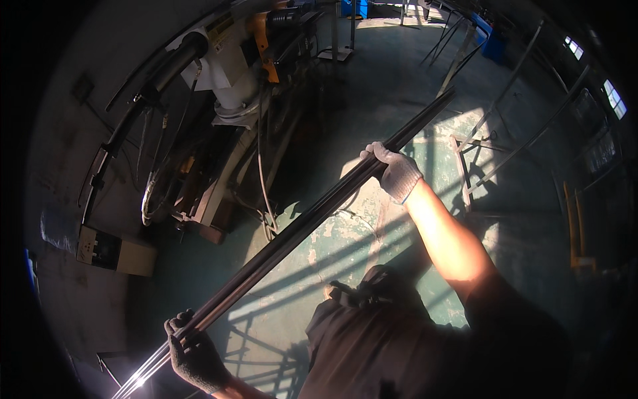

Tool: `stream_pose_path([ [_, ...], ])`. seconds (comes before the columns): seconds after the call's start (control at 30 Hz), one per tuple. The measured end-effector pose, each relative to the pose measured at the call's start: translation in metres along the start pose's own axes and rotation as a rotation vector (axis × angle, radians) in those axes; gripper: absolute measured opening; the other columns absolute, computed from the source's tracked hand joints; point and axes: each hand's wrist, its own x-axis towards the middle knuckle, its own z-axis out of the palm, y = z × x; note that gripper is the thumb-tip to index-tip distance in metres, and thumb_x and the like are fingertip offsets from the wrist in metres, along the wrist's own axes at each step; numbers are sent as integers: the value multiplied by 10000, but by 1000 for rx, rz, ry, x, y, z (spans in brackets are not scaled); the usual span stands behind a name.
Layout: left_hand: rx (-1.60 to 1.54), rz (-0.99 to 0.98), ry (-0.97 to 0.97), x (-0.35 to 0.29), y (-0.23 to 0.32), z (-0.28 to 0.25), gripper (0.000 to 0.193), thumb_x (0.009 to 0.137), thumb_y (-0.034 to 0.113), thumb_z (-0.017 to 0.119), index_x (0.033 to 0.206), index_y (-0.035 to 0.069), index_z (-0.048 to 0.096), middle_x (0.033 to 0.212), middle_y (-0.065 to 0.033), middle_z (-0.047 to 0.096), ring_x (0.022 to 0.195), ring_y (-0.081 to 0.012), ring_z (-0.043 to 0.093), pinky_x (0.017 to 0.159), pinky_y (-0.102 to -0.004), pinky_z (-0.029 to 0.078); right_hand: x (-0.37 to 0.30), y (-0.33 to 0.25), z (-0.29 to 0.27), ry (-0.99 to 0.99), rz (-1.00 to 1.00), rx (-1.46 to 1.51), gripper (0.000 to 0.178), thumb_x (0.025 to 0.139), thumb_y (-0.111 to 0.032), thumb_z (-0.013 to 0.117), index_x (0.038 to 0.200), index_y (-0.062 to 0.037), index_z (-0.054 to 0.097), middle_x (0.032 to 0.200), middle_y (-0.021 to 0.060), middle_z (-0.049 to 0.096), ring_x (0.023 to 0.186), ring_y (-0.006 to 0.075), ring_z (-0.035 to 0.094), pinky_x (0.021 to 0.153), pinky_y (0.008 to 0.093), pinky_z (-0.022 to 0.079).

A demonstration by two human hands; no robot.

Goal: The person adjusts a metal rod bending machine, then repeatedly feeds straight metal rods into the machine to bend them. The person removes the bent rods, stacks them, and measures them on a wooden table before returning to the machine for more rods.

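Observation:
A bundle of long, thin metal bars or tubes [286, 245] slants across in front of my body, from the lower left up to the upper right. My gloved left hand [194, 352] is closed round the bundle near its lower left end, where the metal shines brightly in the light. Farther up, my right hand [397, 171] in a pale knit glove grips the bundle, its fingers wrapped over the top. Beyond it the dark upper ends stick out. How many pieces there are, and whether they are hollow, I cannot tell.
At the upper left stands a white and orange machine [232, 73] with hanging cables [262, 166]. A beige box [116, 251] sits at the left wall. Metal frames [465, 166] stand on the worn green floor [325, 249] to the right. Blue objects [490, 43] show far off.

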Motion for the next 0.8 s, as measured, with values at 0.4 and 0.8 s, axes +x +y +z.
stream_pose_path([
  [0.4,465,245,106,166,-96,233,320,1175,304,696,1235,-7,740,1252,-157,766,1242,-232,700,1181,-471,535,367,-145,33,188,-55,-156,328,1094,-352,846,918,-85,771,893,53,740,916,236,719,921,443,608],
  [0.8,182,-6,355,276,-250,321,319,1176,154,610,1437,25,741,1452,-98,792,1347,-224,732,1358,-470,428,686,-180,184,31,47,-147,176,1109,-180,776,1187,-23,769,1045,110,827,958,282,809,880,485,693],
])
